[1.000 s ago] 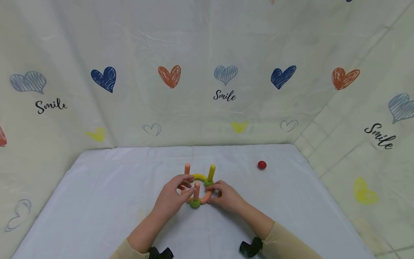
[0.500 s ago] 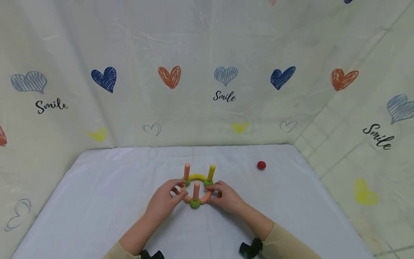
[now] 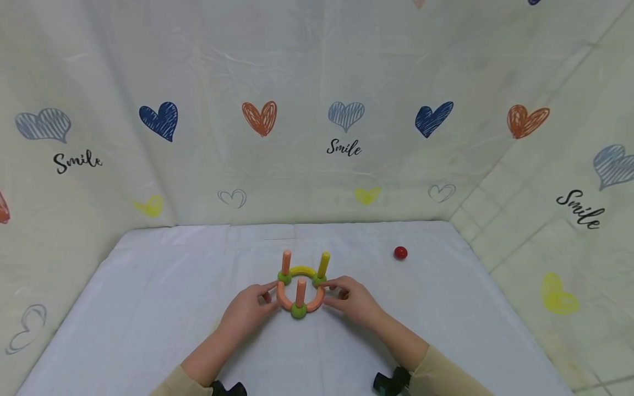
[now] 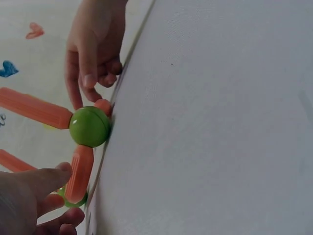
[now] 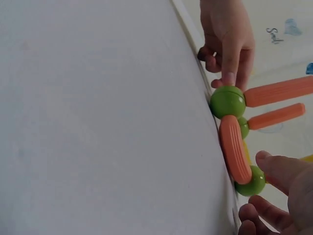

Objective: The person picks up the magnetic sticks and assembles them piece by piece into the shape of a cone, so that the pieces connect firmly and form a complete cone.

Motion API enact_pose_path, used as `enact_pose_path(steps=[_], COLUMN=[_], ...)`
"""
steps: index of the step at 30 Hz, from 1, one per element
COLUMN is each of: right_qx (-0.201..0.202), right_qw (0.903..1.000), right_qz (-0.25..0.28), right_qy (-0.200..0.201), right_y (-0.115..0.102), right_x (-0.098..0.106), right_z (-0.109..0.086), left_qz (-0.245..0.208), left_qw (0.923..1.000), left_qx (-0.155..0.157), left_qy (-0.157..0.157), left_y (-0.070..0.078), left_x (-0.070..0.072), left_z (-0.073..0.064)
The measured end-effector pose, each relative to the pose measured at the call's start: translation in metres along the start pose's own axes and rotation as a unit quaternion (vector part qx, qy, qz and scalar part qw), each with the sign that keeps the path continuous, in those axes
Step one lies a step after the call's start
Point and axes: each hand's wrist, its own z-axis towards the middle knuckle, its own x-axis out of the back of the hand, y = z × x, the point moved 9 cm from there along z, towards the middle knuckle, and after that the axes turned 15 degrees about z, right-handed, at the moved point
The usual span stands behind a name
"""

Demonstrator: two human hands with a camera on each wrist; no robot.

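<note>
A toy ring stands on the white cloth in the head view, made of two curved orange rods (image 3: 317, 301) and a curved yellow rod (image 3: 302, 270). Green balls (image 3: 299, 311) join them at three places. Upright from the balls rise two orange sticks (image 3: 301, 291) and a yellow stick (image 3: 324, 265). My left hand (image 3: 250, 308) has its thumb and forefinger spread at the ring's left outer edge. On the opposite side, my right hand (image 3: 356, 301) is spread beside the right curved rod, its thumb apart from the orange rod (image 5: 235, 149) in the right wrist view.
A small red ball (image 3: 400, 253) lies at the back right of the cloth-covered table (image 3: 163, 286). Behind the table hangs a pale sheet (image 3: 297, 170) printed with hearts and "Smile". Black wrist cameras (image 3: 391, 380) sit at both cuffs.
My left hand has drawn back from over the ring to its left outer side. My right fingers have let go of the right curved rod and shifted slightly outward. The ring stays put.
</note>
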Motion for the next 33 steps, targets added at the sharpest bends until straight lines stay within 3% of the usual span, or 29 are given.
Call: enact_pose_path(steps=[6, 12, 25, 33], right_qx=[-0.026, -0.041, -0.010, -0.042], right_qw=[0.9987, 0.9963, 0.9909, 0.9864], right_qz=[0.014, 0.002, -0.065, -0.057], right_qy=[0.041, 0.075, 0.117, 0.149], right_y=[0.006, 0.019, 0.035, 0.045], right_x=[0.024, 0.060, 0.146, 0.182], right_z=[-0.002, 0.001, 0.007, 0.006], left_qz=[0.000, -0.003, -0.006, -0.003], left_qw=[1.0000, 1.0000, 1.0000, 1.0000], left_qx=[-0.003, -0.001, 0.004, 0.003], left_qy=[-0.006, -0.006, -0.003, -0.003], left_y=[-0.003, -0.004, -0.004, -0.005], left_x=[-0.004, -0.007, -0.007, -0.006], left_z=[0.002, 0.003, 0.005, 0.004])
